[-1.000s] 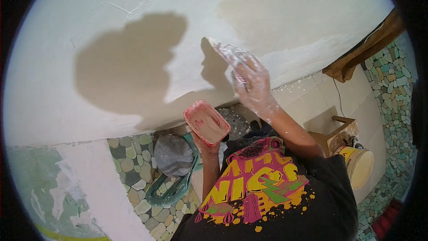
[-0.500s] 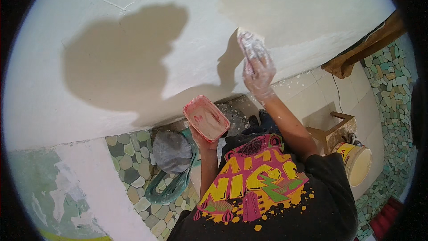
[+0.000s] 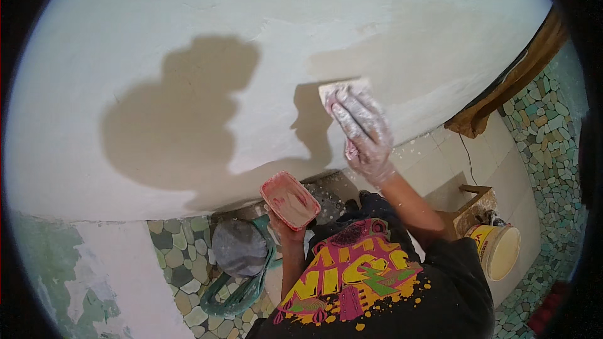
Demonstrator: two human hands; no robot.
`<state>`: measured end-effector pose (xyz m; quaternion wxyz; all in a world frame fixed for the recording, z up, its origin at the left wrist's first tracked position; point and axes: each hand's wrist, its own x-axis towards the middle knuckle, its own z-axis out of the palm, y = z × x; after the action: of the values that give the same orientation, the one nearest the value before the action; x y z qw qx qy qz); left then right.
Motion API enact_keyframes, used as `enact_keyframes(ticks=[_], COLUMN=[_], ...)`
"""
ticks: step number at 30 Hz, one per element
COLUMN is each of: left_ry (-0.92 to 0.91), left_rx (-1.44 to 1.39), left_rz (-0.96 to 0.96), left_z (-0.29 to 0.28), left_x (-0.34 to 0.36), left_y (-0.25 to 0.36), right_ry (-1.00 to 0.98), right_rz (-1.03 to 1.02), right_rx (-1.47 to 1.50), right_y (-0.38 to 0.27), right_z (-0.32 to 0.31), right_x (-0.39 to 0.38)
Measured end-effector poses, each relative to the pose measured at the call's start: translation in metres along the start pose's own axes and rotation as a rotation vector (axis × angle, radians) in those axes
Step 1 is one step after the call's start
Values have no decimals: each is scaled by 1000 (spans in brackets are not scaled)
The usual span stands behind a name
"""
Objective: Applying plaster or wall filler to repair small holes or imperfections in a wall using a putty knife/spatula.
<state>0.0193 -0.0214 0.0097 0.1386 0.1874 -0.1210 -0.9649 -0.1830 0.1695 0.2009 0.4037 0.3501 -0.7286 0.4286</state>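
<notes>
The right hand (image 3: 370,132), smeared with white paste, is clamped on a pale, flat scraper (image 3: 328,92), fingers laid forward along it. Its front edge is at the white wall (image 3: 276,44), beside a darker, beige patch; the hand covers most of the scraper, so its full shape cannot be made out. It seems to touch the wall, though from above a slight gap would be hard to see.

The left hand (image 3: 287,232) grips a red box (image 3: 270,187) from beneath, low in front of the body and close to the wall's foot. The box hides most of that hand's fingers; inside lies beige paste (image 3: 290,199).

The dark shirt (image 3: 433,298) blocks the floor below and is cut off by the lower edge. Large shadows darken the wall left of the scraper. Left of the box stands a round grey thing (image 3: 239,248) by a green loop (image 3: 226,304), its kind unclear. To the right are a wooden stool (image 3: 483,204), partly behind a yellow-and-white bucket (image 3: 504,252), a thin cord (image 3: 469,157) on pale tiles (image 3: 427,166), and a brown hanging piece (image 3: 471,119). A dark red thing (image 3: 548,311) fades into the rim.
</notes>
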Motion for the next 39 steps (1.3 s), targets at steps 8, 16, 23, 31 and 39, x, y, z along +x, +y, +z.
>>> enact_keyframes(ticks=[8,16,23,31,39], left_ry=[-25,-21,-47,-54,-47], left_rx=[15,-5,17,-2,57], left_rz=[-9,-22,-32,-50,5], left_z=[10,10,5,5,-3], left_x=[13,12,8,1,-11], left_y=[0,0,0,0,-1], right_ry=[-9,-16,-242,255,197], right_rz=[-395,-311,-82,415,270], right_rx=[-460,-441,-341,-96,-73], right_y=[31,51,34,16,-29], right_z=[-25,-5,-25,-63,16], right_x=[99,46,8,77,80])
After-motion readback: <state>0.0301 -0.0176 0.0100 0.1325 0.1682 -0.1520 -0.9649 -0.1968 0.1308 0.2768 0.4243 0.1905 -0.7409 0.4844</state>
